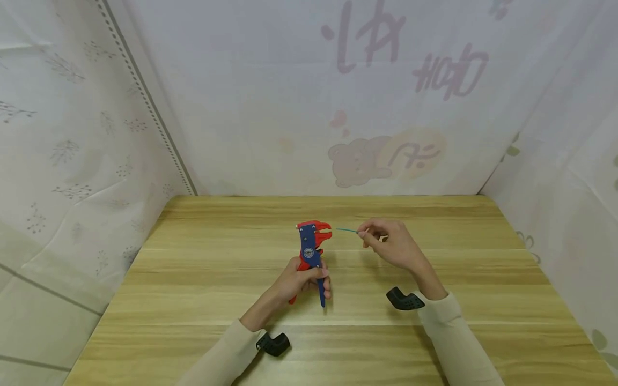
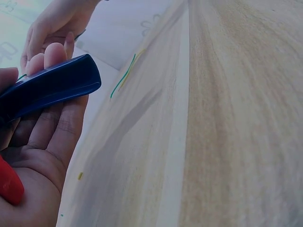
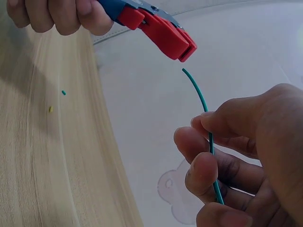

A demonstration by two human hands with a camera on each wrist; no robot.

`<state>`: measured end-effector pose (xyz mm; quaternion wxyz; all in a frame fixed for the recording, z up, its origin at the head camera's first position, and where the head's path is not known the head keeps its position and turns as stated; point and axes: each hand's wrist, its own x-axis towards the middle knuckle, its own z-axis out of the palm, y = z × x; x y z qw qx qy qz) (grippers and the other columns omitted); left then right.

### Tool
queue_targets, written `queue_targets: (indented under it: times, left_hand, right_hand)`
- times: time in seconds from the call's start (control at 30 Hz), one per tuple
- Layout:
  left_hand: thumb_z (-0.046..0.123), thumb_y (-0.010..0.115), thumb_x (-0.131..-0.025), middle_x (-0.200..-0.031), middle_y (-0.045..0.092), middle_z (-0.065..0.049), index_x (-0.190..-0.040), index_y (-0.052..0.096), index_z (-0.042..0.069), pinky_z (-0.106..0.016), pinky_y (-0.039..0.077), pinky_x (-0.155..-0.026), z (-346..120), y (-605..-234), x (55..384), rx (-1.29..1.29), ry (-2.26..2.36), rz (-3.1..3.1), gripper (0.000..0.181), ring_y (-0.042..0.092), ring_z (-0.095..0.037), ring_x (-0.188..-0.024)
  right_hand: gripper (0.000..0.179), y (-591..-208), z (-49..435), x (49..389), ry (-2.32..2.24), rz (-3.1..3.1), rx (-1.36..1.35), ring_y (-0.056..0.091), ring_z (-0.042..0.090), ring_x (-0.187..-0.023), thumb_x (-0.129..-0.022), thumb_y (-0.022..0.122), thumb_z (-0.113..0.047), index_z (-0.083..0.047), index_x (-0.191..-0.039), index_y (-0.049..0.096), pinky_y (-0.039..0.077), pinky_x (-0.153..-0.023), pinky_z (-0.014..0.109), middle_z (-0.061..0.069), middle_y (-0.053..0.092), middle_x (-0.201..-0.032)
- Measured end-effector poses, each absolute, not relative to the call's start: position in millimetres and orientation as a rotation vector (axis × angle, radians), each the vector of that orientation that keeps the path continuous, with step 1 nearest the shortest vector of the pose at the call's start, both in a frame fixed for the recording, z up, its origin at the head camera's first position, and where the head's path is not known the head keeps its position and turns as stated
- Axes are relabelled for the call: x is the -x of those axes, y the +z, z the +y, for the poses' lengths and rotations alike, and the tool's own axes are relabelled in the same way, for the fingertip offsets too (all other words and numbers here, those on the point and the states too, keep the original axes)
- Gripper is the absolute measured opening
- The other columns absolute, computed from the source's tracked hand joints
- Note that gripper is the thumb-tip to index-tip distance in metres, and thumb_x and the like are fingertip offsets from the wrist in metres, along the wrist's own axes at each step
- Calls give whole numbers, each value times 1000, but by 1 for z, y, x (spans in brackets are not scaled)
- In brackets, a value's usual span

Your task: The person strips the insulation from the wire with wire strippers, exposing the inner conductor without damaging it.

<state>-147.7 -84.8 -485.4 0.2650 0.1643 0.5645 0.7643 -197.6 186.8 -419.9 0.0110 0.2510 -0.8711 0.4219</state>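
My left hand (image 1: pixel 301 281) grips the handles of a red and blue wire stripper (image 1: pixel 308 249), its red jaws apart and pointing right. In the left wrist view the blue handle (image 2: pixel 61 80) lies across the fingers, and the red handle (image 2: pixel 8 182) sits by the palm. A thin green wire (image 3: pixel 197 89) is pinched between the thumb and fingers of my right hand (image 1: pixel 393 244). The wire's free end curves toward the red jaws and stands slightly apart from them.
On the wooden table (image 1: pixel 193 279) lie a green wire (image 2: pixel 122 78) and a yellow wire (image 2: pixel 137 59), side by side. Closer in are a small yellow scrap (image 3: pixel 50 109) and a tiny green scrap (image 3: pixel 63 92). Printed cloth (image 1: pixel 251 107) hangs behind the table's far edge.
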Motion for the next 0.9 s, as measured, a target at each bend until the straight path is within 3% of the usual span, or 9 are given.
queue_targets:
  times: [0.9]
  left_hand:
    - [15, 62, -101, -79, 72, -3, -104, 55, 1, -36, 64, -77, -83, -488, 147, -465, 2034, 1527, 16, 75, -18, -73]
  right_hand:
    - [5, -418, 178, 192, 1294, -2675, -853, 54, 7, -56, -100, 68, -15, -14, -102, 72, 46, -53, 24, -9, 67, -69]
